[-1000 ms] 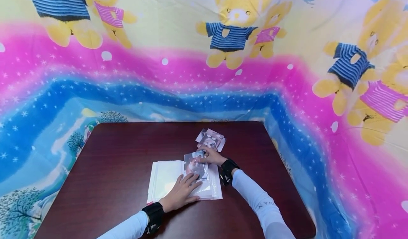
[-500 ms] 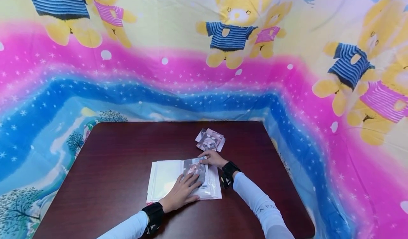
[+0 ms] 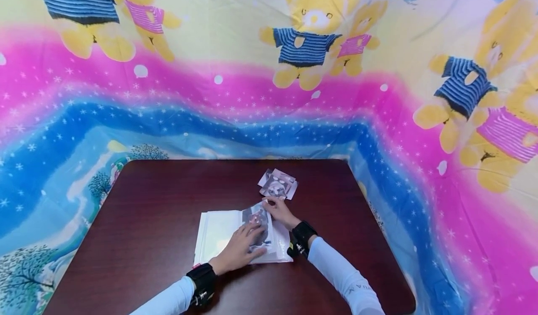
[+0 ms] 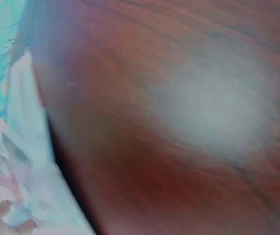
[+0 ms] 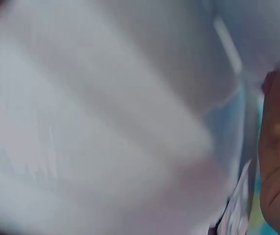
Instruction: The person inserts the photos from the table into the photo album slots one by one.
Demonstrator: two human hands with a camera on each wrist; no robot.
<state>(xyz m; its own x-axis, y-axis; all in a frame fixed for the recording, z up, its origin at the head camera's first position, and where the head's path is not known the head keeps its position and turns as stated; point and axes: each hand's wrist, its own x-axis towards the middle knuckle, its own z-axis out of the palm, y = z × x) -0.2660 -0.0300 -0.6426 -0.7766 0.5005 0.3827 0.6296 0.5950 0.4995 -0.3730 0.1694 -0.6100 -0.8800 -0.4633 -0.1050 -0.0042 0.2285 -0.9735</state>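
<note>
An open photo album [image 3: 220,228] with white pages lies on the dark wooden table. A photo [image 3: 252,212] with a pinkish figure lies at its right-hand page, within what looks like a clear sleeve. My left hand [image 3: 240,247] rests over the photo's lower part, fingers spread and partly covering it. At the upper right corner of that page, my right hand [image 3: 282,212] pinches the raised edge between thumb and fingers. The right wrist view shows the pale page [image 5: 81,122] large and blurred, with the right hand [image 5: 279,147] at its edge. Only fingertips [image 4: 0,209] and the album edge appear in the left wrist view.
A small pile of loose photos [image 3: 278,184] lies just beyond the right hand. The brown table [image 3: 159,198] stretches out around the album. A patterned cloth [image 3: 235,118] with bears hangs behind and beside the table.
The photo first slid down toward the album while the right hand pressed at its top. Now the right hand is lifting the page's upper corner, and the left fingers have shifted slightly.
</note>
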